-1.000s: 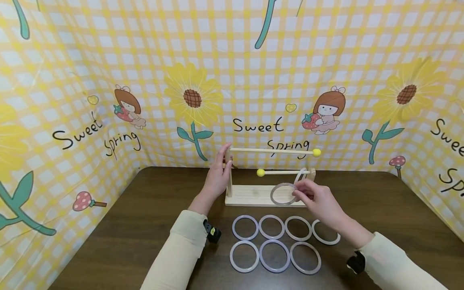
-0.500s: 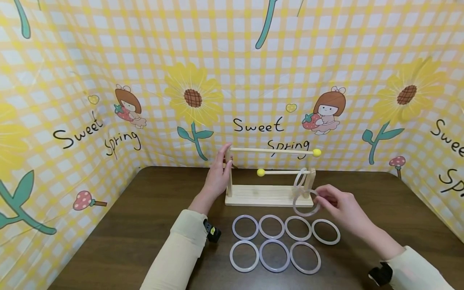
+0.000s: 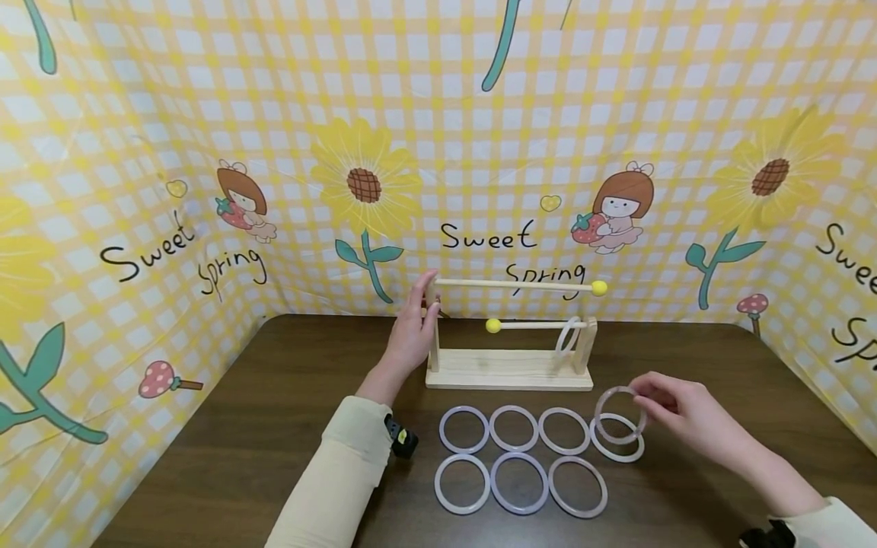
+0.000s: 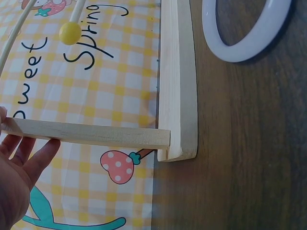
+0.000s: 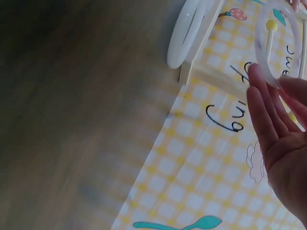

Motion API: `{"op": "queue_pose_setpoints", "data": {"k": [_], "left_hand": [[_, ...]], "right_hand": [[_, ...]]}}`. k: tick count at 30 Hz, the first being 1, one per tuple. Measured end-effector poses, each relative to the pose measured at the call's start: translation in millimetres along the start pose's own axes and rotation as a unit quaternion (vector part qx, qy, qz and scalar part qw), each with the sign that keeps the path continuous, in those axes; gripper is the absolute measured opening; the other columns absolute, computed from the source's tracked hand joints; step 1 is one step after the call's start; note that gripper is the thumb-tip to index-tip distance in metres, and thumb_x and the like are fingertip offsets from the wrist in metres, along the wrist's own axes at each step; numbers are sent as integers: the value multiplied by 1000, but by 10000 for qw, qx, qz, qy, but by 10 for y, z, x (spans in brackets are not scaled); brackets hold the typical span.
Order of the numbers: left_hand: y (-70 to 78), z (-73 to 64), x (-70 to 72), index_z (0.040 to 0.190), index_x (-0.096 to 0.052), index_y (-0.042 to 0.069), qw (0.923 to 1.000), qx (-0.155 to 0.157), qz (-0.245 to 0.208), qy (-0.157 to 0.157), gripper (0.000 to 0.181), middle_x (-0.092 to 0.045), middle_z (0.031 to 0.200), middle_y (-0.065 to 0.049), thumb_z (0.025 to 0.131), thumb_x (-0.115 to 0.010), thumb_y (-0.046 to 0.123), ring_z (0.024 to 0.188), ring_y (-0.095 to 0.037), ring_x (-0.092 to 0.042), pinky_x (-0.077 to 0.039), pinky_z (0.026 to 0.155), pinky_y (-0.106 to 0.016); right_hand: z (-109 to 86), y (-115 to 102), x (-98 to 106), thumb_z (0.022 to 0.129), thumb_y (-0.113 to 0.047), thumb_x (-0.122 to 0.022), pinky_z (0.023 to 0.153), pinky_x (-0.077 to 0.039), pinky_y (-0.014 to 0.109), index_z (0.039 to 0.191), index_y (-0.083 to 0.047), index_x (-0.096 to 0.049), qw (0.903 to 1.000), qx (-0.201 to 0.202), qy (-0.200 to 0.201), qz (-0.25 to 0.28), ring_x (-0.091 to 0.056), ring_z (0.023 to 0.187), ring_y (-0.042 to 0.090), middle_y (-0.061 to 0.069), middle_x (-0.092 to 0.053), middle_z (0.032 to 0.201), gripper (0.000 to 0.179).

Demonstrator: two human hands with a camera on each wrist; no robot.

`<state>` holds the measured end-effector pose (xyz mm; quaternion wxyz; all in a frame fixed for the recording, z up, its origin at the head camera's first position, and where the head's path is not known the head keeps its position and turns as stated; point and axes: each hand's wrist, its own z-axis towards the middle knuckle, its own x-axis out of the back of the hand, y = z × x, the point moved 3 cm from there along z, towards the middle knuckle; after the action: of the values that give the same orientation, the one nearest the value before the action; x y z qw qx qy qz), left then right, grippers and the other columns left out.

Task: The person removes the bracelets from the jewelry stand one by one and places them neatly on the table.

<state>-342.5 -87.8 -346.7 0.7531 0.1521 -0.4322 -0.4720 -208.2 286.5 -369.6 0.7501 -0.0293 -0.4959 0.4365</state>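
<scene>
Fingertips (image 3: 647, 397) of right hand (image 3: 692, 418) pinched on rim of pale ring (image 3: 620, 415), held tilted over table ring (image 3: 617, 449); judged light, rigid, slick; left hand (image 3: 411, 335) fingers straight against rack post (image 3: 432, 327)

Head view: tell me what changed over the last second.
The right hand, pinching a pale translucent ring, carried it from in front of the wooden rack's base rightward and toward the person; it is now above the white ring at the right end of the far row. The left hand stayed on the light wooden rack, one ring kept hanging on the lower rod, and the seven rings on the dark table did not move.
</scene>
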Motion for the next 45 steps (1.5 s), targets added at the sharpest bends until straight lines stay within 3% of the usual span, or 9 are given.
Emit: {"op": "queue_pose_setpoints", "data": {"k": [16,29,39,45], "left_hand": [[4,0,5,148,-30,22,10000,-75,36,30,52,-56,115,-17,102,-48,6,96,-30,-60,-52,73,-44],[4,8,10,148,-29,25,10000,26,-33,-11,53,-56,117,-17,102,-48,7,91,-29,-62,-52,72,-43],[7,5,2,148,-30,21,10000,23,-44,-41,52,-56,117,-19,102,-48,7,92,-30,-62,-52,72,-44],[13,1,-2,148,-30,19,10000,18,-25,-27,52,-56,116,-17,102,-49,5,91,-30,-62,-52,72,-44]], "right_hand": [[-348,132,34,88,6,-65,48,-45,23,99,-7,-61,9923,42,-1178,394,-55,58,1,-11,-61,74,18],[-421,196,-51,94,3,-59,46,-48,28,96,-11,-62,9702,-345,-2078,1200,-58,54,5,-8,-59,74,14],[-393,220,-145,90,-4,-66,44,-48,29,89,-11,-62,9544,-969,-2526,1265,-55,50,5,-9,-60,72,8],[-395,222,-181,88,-2,-68,43,-47,27,86,-12,-62,9579,-945,-2509,1023,-53,49,4,-11,-58,72,12]]}}
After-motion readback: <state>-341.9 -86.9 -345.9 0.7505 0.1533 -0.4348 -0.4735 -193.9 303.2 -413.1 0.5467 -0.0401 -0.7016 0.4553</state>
